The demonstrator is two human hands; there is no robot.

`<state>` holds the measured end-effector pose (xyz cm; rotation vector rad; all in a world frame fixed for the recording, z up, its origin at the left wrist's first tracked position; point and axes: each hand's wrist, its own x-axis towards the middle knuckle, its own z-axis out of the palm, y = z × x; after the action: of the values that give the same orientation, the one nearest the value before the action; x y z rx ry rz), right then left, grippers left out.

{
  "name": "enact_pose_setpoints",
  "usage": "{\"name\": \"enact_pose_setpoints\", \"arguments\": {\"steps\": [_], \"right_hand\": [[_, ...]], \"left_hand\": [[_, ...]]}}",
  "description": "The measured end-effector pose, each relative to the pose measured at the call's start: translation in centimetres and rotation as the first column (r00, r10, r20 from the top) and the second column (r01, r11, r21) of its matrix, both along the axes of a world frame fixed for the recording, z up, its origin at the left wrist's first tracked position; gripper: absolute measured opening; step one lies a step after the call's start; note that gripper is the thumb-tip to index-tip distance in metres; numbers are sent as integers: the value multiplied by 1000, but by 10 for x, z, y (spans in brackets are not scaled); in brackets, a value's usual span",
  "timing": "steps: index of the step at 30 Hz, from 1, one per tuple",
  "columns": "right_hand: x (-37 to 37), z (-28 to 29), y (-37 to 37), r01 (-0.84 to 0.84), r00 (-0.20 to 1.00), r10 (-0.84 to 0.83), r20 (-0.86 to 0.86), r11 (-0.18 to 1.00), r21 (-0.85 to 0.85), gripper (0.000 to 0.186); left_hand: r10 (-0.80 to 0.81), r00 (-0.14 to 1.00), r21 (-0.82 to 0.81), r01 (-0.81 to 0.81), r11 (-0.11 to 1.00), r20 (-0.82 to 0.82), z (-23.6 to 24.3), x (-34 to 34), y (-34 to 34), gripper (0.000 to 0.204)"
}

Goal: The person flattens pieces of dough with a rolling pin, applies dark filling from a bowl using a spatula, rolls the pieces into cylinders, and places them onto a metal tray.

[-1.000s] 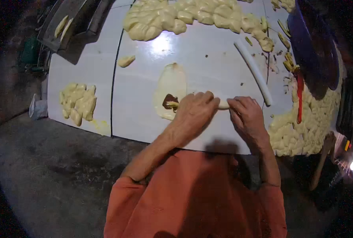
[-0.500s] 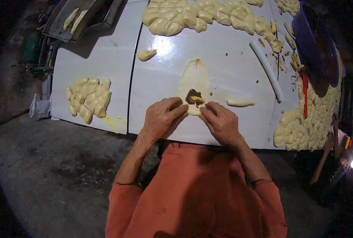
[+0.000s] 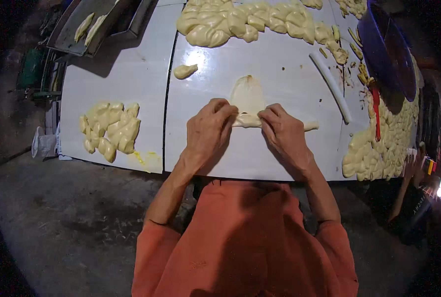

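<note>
Thin pale dough strip [image 3: 247, 94] lies on the smooth white tabletop [image 3: 255, 158], near end between my left hand [image 3: 208, 129] and my right hand [image 3: 284, 131]. Slim pale dough roll [image 3: 311, 125] just right of that hand. Straight white rod [image 3: 330, 88] farther right; lumpy cream dough heap [image 3: 121, 128] well left.

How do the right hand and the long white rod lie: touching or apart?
Apart: the head view shows white tabletop between the right hand and rod.

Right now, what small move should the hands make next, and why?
I'd probably roll the folded dough edge a little further forward: the left hand and right hand sit at its two ends, and the flat dough sheet beyond it lies unrolled.
</note>
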<state>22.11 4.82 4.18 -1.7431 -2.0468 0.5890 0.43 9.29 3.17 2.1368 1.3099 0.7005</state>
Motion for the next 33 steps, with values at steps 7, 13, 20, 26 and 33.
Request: {"name": "enact_pose_setpoints", "arguments": {"steps": [7,13,20,26,33], "right_hand": [[5,5,1,-173,984,173,47,985,-13,27],[9,-3,12,-211,977,210,-28,977,-39,23],[-3,-5,18,27,989,-27,148,1000,-1,18],[12,-10,11,-252,965,230,126,946,206,25],[16,-12,35,-334,942,333,52,942,28,23]], "left_hand": [[-251,961,50,258,965,-116,-1,-1,1,27],[-277,960,46,279,959,-46,-5,3,8,23],[-55,998,-44,56,997,24,-6,10,9,13],[-147,988,118,151,981,-37,-6,-6,5,26],[-235,968,167,246,955,-85,-17,-11,20,26]]}}
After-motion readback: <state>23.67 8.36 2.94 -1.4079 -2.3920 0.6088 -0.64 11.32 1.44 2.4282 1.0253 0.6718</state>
